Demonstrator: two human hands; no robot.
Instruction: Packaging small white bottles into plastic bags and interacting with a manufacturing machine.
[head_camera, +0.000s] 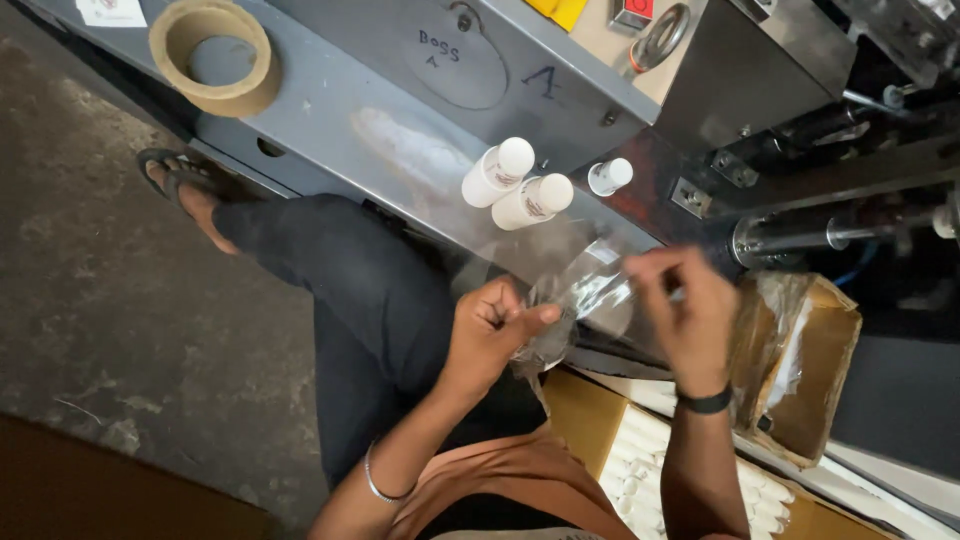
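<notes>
White bottles (520, 185); clear film (585, 300); brown tape roll (213, 55).

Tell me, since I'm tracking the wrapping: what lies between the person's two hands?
In the head view, a crumpled clear plastic bag spans between the left hand and the right hand, pinched by both.

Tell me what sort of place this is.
Probably a small packing workshop: a grey metal machine with steel rods, small white plastic bottles standing on it, and an open cardboard box.

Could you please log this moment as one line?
left hand: pinching clear plastic bag | right hand: opening it | three white bottles on ledge
</notes>
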